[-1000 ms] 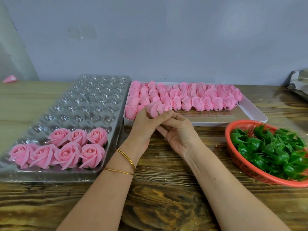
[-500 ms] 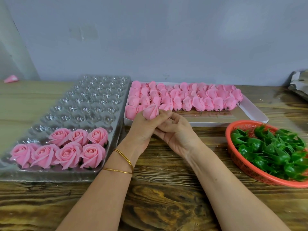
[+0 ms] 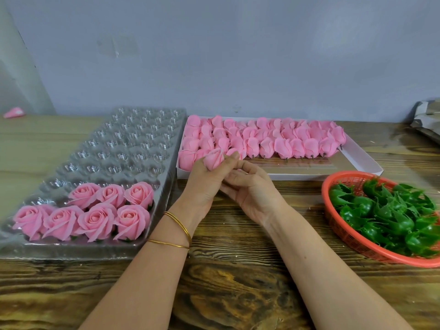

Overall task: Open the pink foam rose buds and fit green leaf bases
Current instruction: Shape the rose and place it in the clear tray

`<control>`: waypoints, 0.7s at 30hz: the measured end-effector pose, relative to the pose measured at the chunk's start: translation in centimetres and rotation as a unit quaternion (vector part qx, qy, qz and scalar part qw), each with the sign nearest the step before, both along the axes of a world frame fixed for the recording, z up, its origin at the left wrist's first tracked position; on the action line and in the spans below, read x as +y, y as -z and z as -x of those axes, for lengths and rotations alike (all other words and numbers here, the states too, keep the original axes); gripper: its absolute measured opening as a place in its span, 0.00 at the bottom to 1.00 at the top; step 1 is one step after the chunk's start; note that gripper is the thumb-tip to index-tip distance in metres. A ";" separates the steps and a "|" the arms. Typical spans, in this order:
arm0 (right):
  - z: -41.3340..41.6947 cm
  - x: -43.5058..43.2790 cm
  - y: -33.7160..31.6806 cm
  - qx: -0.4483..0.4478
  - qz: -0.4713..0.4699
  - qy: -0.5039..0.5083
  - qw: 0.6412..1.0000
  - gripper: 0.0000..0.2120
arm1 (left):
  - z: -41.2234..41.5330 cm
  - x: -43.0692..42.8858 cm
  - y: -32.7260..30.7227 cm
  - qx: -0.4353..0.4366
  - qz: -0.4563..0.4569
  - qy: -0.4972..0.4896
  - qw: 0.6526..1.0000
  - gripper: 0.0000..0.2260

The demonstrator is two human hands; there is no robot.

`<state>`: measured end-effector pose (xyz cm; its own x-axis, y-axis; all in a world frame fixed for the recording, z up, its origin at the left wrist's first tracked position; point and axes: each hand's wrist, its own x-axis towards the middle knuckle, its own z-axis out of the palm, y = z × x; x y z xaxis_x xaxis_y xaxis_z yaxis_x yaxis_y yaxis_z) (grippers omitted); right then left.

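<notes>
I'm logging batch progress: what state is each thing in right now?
bud: closed, held between both hands.
left hand: grips the bud.
right hand: pinches the bud.
boxed buds: closed, lying in rows.
box: open, front strip bare.
roses: seven, opened, seated in tray cups.
tray: most cups unfilled.
leaf bases: loose, heaped in basket.
basket: upright, holding leaf bases.

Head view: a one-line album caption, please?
Left hand and right hand hold a closed pink foam rose bud by a white cardboard box of buds.
</notes>
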<state>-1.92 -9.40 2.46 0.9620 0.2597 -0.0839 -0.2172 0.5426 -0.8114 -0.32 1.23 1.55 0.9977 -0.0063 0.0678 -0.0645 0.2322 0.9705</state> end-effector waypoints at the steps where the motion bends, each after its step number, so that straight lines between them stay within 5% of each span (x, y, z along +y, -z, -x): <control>1: 0.0 0.0 0.0 -0.006 0.025 0.014 1.000 0.10 | 0.0 0.0 0.0 -0.004 -0.010 -0.007 1.000 0.09; 6: 0.0 -0.7 -0.3 -0.039 0.198 0.111 0.973 0.09 | -0.1 0.0 0.3 -0.040 -0.076 -0.041 0.995 0.10; 12: -0.2 -0.7 -1.1 -0.172 0.252 0.239 0.922 0.07 | -0.2 -0.3 0.6 -0.050 -0.134 -0.051 0.988 0.10; 21: -0.8 1.5 -1.6 -0.254 0.358 0.189 0.878 0.11 | -0.3 -0.7 0.5 -0.056 -0.264 -0.047 0.962 0.06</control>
<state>-1.09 -7.88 4.07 0.9288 -0.0303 0.3694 0.3574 -0.1912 -0.9142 -0.05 0.49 1.08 0.9823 0.0203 0.1863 -0.1716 -0.3028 0.9375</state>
